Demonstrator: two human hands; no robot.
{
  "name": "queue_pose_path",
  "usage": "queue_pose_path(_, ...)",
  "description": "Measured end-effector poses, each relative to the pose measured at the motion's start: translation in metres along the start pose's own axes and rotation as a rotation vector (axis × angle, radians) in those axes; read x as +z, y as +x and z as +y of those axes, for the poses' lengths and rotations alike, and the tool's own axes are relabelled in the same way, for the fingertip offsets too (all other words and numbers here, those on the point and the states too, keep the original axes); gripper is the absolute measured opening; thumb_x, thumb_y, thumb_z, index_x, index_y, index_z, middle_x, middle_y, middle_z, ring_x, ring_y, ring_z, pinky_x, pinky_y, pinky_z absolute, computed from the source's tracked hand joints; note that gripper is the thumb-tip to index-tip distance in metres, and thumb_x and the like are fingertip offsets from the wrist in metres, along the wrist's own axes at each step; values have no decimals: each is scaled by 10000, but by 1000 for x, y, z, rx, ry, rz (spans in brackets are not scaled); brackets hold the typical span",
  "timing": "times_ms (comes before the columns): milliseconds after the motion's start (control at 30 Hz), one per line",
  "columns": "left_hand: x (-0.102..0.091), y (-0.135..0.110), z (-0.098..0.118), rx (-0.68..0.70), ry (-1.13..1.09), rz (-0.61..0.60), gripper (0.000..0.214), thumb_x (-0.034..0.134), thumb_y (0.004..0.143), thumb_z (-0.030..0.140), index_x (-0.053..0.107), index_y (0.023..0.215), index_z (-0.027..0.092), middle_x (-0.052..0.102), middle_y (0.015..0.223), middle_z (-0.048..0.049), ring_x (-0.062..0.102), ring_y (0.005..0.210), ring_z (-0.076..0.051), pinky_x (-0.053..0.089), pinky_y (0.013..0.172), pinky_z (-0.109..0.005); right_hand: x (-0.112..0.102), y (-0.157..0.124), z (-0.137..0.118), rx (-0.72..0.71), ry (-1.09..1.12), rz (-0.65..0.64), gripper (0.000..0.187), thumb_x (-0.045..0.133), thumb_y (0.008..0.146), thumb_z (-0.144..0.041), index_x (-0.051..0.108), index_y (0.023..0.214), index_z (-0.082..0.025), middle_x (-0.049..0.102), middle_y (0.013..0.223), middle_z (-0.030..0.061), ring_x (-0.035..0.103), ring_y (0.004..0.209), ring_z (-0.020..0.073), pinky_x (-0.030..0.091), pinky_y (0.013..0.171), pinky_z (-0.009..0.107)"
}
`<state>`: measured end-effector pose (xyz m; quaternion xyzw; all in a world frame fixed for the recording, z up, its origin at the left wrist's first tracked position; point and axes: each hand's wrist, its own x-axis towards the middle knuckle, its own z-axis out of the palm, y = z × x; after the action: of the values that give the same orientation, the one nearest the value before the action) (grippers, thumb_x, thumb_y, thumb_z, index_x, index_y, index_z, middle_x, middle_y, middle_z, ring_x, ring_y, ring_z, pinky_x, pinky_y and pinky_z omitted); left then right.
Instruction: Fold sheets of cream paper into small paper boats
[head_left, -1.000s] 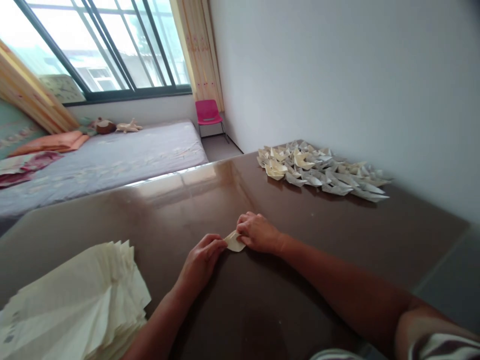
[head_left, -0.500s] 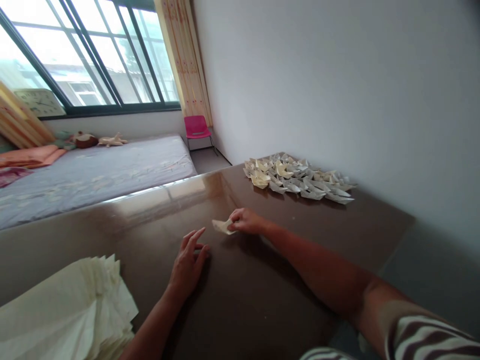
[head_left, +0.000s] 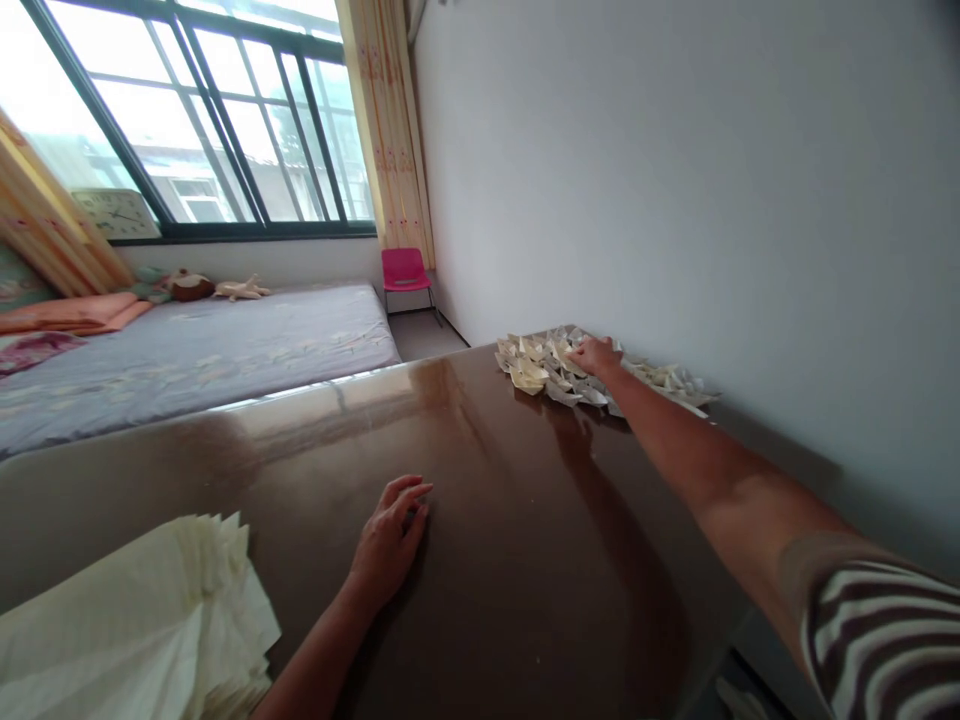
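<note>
My right hand point(head_left: 595, 355) is stretched far out over the heap of folded paper boats point(head_left: 540, 368) at the far right of the brown table point(head_left: 525, 560). Its fingers are curled down onto the heap; the folded boat it carried is not visible apart from the others. My left hand point(head_left: 390, 540) lies flat on the table near me, fingers apart, holding nothing. A stack of cream paper sheets point(head_left: 127, 630) lies fanned at the near left corner, a short way from the left hand.
A white wall point(head_left: 675, 200) runs along the right side of the table, just behind the heap. Beyond the far table edge are a bed point(head_left: 187, 350), a pink chair point(head_left: 405, 270), a curtain and a large window.
My right hand has carried the folded paper boat from the middle of the table out to the heap by the wall. My left hand let go of it and now rests flat.
</note>
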<state>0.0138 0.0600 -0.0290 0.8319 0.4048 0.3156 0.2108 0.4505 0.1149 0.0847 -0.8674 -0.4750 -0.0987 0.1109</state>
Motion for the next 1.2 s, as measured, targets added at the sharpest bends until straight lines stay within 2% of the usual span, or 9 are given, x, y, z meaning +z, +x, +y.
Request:
queue_pose_path(267,0,2,-1,-8,21,-13,281,451,896,343,679,1018,235,574,1194,-72,656,893,-176,546,820,-344,46,4,-12,-3,32,-53,349,541,847,-369,675,1077,-143,610,1197,163,388,1258,327,388,941,503)
queue_pose_path(400,1,3,-2,-6,10,-10,275,459,893,342,691,992,234,586,1177,-65,657,894,-175,544,814,-335,30,7,-6,-2,71,-40,383,534,846,-422,679,1070,-147,618,1174,168,402,1238,339,370,936,526)
queue_pose_path(500,0,4,-3,0,3,-8,273,465,888,345,695,983,232,594,1163,-63,656,894,-174,546,785,-319,4,-1,2,-23,117,56,452,340,945,-404,638,1158,-140,578,1257,174,366,1264,355,333,959,579)
queue_pose_path(633,-1,6,-2,19,-4,-21,277,459,892,339,695,978,222,612,1131,-63,656,846,-158,545,753,-302,-5,-59,-8,-247,210,79,476,238,987,-311,653,1147,-141,610,1233,154,483,1190,263,335,1026,463)
queue_pose_path(767,-3,5,4,71,19,-15,261,455,890,294,694,957,216,646,1039,-53,652,884,-165,533,808,-312,29,-151,-53,-720,331,-116,339,457,932,-440,655,1153,-275,664,1191,28,549,1150,161,409,991,289)
queue_pose_path(867,-3,-2,15,121,117,-39,264,436,895,231,686,978,207,655,1015,-62,639,894,-167,521,838,-322,52,-202,-78,-961,370,-220,464,470,914,-494,532,1324,-287,551,1364,30,463,1277,184,365,1053,347)
queue_pose_path(933,-1,-6,22,156,192,-80,275,420,900,198,682,981,207,654,1028,-74,611,962,-182,493,901,-347,60,-217,-84,-992,349,-225,493,385,946,-491,441,1397,-300,455,1449,35,360,1359,228,289,1097,463)
queue_pose_path(1067,-1,-5,34,126,267,-182,283,438,882,176,682,1019,218,654,1071,-83,582,1032,-206,456,952,-355,67,-215,-81,-1006,308,-219,494,336,958,-486,401,1418,-319,427,1468,28,334,1376,221,284,1097,482)
queue_pose_path(1200,-41,-2,46,151,281,-377,237,623,759,176,708,964,261,686,1052,-27,616,989,-178,459,927,-271,70,-211,-77,-1027,336,-181,468,367,951,-455,447,1391,-318,470,1436,23,371,1357,213,312,1091,457)
